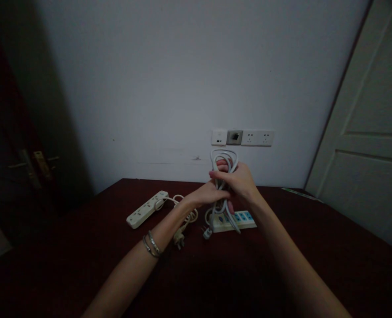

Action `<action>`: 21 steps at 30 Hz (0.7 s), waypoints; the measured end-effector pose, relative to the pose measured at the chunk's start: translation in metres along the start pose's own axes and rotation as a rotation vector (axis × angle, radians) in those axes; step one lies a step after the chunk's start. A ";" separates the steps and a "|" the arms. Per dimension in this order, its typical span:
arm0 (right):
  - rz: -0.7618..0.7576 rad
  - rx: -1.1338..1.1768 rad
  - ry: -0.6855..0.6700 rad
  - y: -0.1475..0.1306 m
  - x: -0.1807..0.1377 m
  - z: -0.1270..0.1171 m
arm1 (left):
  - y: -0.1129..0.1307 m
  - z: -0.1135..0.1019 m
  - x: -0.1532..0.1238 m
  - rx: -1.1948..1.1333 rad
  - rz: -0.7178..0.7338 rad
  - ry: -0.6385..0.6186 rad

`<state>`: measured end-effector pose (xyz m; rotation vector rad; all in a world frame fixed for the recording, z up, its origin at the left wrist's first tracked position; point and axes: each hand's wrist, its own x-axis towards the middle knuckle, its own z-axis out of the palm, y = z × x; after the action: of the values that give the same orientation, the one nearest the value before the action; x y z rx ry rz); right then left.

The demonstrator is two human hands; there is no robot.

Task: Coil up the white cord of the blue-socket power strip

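Dim throughout — the wall [156, 88] palest mid-frame, the tabletop [215, 282] nearly black in front, edges softly blurred.

The white cable [234, 160] had a smooth, plastic-looking sheath with a soft sheen, while the white power strip [146, 212] and the blue-socketed strip [245, 217] looked to be hard, smooth plastic. The bangles [154, 243] were shiny, silvery metal against the dark red-brown tabletop [93, 238], which looked like smooth, finished wood. Behind, the wall [149, 88] was matt with a few scuffs, the double socket plate [257, 138] seemed smooth white plastic, and the door handle [42, 163] had a brassy metal gleam.
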<state>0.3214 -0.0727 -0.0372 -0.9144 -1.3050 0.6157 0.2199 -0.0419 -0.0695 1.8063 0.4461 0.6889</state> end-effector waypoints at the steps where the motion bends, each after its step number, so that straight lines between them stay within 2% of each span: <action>1: -0.003 -0.027 -0.001 0.001 -0.001 -0.001 | -0.003 0.000 0.001 -0.026 0.004 -0.049; 2: 0.008 -0.054 -0.018 0.002 -0.001 -0.001 | -0.006 0.000 0.002 -0.052 0.005 -0.079; 4: 0.076 -0.093 -0.095 0.006 -0.003 -0.003 | -0.012 0.002 0.005 -0.110 0.011 -0.061; 6: 0.167 -0.101 -0.209 0.012 -0.003 -0.008 | -0.015 0.002 0.007 -0.174 0.031 0.007; 8: 0.171 -0.106 -0.245 0.017 -0.004 -0.017 | -0.017 -0.002 0.010 -0.246 0.068 0.097; 10: 0.061 -0.213 -0.132 0.020 -0.008 -0.029 | -0.020 -0.010 0.013 -0.360 0.090 0.173; 12: -0.062 -0.419 0.031 0.021 -0.016 -0.040 | -0.024 -0.020 0.015 -0.478 0.095 0.245; 13: -0.102 -0.528 0.067 0.021 -0.023 -0.044 | -0.026 -0.023 0.016 -0.520 0.091 0.274; 14: -0.120 -0.622 0.045 0.021 -0.029 -0.046 | -0.028 -0.026 0.017 -0.542 0.087 0.298; 18: -0.085 -0.886 -0.246 0.025 -0.056 -0.040 | -0.031 -0.028 0.019 -0.502 0.081 0.382; 21: -0.039 -0.981 -0.319 0.033 -0.066 -0.029 | -0.028 -0.023 0.017 -0.454 0.077 0.450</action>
<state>0.3407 -0.1157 -0.1002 -1.6117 -1.9549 0.0407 0.2187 -0.0057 -0.0862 1.2421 0.4695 1.1581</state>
